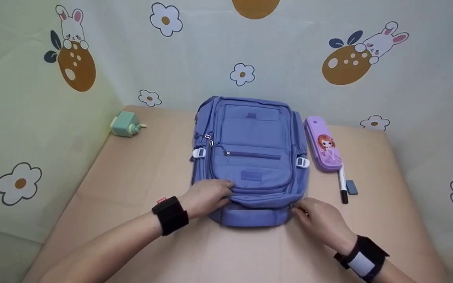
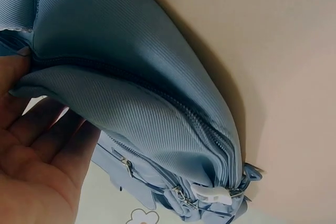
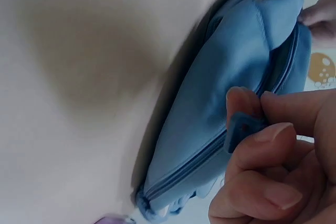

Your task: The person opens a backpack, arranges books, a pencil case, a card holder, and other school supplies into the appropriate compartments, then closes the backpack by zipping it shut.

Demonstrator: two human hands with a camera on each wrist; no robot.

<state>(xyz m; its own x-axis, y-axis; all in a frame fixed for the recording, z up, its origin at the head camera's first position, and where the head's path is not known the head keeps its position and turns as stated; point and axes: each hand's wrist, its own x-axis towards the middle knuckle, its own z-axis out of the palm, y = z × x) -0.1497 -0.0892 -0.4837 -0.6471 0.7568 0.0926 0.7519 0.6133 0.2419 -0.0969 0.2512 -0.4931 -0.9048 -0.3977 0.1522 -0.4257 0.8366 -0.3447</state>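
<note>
A blue backpack [image 1: 256, 133] lies front side up, its bottom end towards the back wall. My left hand [image 1: 209, 197] grips the fabric edge of the zipped opening at the near end. In the left wrist view, the thumb of that hand [image 2: 42, 156] is above the flap [image 2: 121, 108] and the fingers are under it. At the near right corner of the bag, my right hand [image 1: 323, 218] pinches a zipper pull. The right wrist view shows this blue zipper pull [image 3: 244, 129] between the fingers, with the zipper partly parted on the far side.
Right of the bag lie a purple pencil case [image 1: 323, 143] with a doll picture, a marker [image 1: 343, 184] with a black cap, and a small dark blue block [image 1: 352, 187]. A green pump bottle [image 1: 126, 124] lies at the back left. Patterned curtains [image 1: 199, 51] bound the table.
</note>
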